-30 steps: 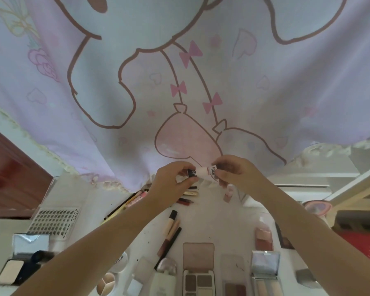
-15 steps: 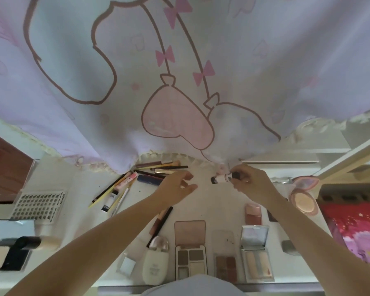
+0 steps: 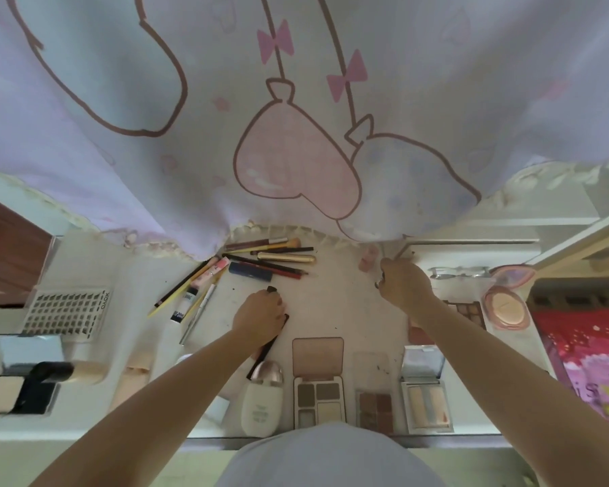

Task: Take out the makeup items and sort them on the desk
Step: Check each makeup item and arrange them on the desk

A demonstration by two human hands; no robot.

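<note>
— Where the desk point(image 3: 331, 304) meets my lap, what sits along the edge?

— Open palettes point(image 3: 319, 395) and a white bottle point(image 3: 262, 402), side by side. Bare desk lies beyond them, between my hands.

— And your hands?

— My left hand point(image 3: 261, 316) curls around dark slim sticks point(image 3: 266, 347). My right hand point(image 3: 403, 284) is curled; I cannot tell what it holds. Farther back, pencils point(image 3: 278, 267) lie under the curtain point(image 3: 296, 117).
</note>
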